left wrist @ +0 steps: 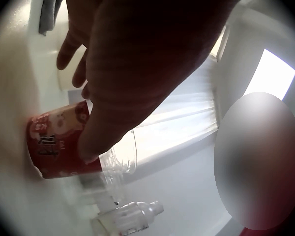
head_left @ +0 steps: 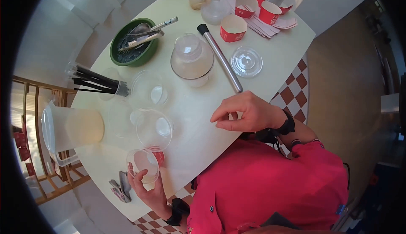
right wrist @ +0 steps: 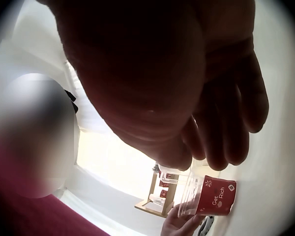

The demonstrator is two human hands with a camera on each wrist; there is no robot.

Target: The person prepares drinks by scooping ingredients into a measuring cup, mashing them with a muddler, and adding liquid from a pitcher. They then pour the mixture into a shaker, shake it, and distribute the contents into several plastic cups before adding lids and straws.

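In the head view, the left hand (head_left: pixel 148 194) is curling fingers and thumb round a clear cup (head_left: pixel 141 162) near the table's (head_left: pixel 192 126) edge; tabletop is stretching toward the right hand (head_left: pixel 247 112), which is hovering by the near edge, fingers loosely bent. Left wrist: the thumb is pressing a printed red sleeve (left wrist: pixel 59 140). Right wrist: "Get Rich" is showing, the sleeve seemingly ringing the cup's base.
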